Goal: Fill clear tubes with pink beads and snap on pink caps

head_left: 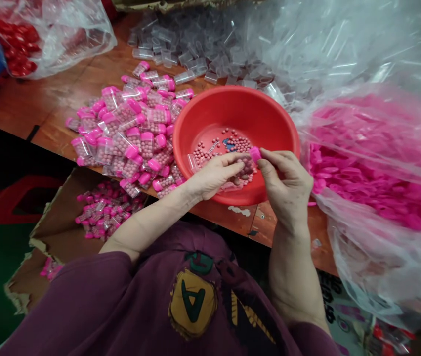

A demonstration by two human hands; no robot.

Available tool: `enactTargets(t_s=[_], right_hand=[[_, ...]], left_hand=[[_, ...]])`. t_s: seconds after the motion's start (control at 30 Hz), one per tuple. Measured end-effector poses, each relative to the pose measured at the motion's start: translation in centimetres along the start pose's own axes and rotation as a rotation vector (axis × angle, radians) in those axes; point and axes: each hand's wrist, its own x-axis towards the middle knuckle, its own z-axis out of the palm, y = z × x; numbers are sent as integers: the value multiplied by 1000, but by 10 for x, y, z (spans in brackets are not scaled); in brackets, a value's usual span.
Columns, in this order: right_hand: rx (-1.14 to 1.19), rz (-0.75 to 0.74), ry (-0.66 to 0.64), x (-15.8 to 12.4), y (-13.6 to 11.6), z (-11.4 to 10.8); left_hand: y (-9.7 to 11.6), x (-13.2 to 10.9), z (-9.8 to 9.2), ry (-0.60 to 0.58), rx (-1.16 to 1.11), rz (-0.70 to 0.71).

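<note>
My left hand (216, 174) grips a small clear vial filled with pink beads (246, 166) over the red plastic bowl (210, 116). My right hand (284, 180) pinches a pink cap (255, 154) against the vial's top end. Loose pink beads (232, 143) lie in the bowl's bottom, along with an empty clear vial (191, 162). To the left of the bowl sits a heap of filled, pink-capped vials (129, 133) on the wooden table (51, 101).
A clear bag of pink caps (373, 168) lies at the right. Empty clear vials (195, 54) pile up behind the bowl. A bag of red pieces (21, 42) sits far left. A cardboard box (65, 217) below the table edge holds more capped vials (103, 210).
</note>
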Motion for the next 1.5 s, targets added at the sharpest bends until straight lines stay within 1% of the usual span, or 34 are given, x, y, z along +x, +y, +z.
enactTargets(t_s=[0.1, 0.3, 0.43, 0.53, 0.63, 0.7, 0.77, 0.87, 0.93, 0.97, 1.0, 1.07, 1.1, 1.17, 1.23, 1.3, 1.4, 1.5], right_hand=[[-29, -13, -32, 2, 2, -5], [12, -6, -128, 5, 6, -14], [30, -41, -114, 5, 12, -9], [-12, -95, -88, 4, 16, -1], [-77, -199, -117, 4, 19, 2], [-92, -260, -159, 6, 19, -1], [-85, -287, -207, 8, 18, -8], [-1, -246, -311, 9, 20, -21], [128, -160, -340, 8, 28, -24], [203, -109, -311, 7, 34, -23], [274, -58, -255, 6, 41, -19], [381, 26, -93, 4, 55, -7], [415, 57, -16, 3, 60, 0], [433, 111, 89, 1, 61, 13], [363, 142, 128, -2, 51, 19], [197, 95, 90, -5, 38, 19], [-97, -114, -55, -11, 25, 11], [-346, -286, -177, -14, 26, 7]], left_hand=[[0, -1, 1, -6, 16, -4], [1, -3, 1, -7, -7, -50], [1, -4, 3, 5, 16, -19], [2, -3, 7, 55, 38, 12], [0, -2, 10, 110, 82, 41], [-2, -1, 10, 125, 131, 84], [-4, -1, 9, 113, 168, 129], [-4, -3, 7, 68, 159, 124], [-3, -3, 6, 65, 117, 88], [-2, -4, 5, 73, 95, 74], [-1, -4, 5, 83, 77, 65], [-1, -4, 4, 91, 70, 61], [-2, -3, 4, 83, 82, 68], [-5, -3, 3, 46, 125, 108], [-9, -2, 1, 0, 166, 168], [-12, 1, -2, -24, 177, 223], [-14, 4, -4, 25, 132, 256], [-14, 4, -2, 90, 97, 197]])
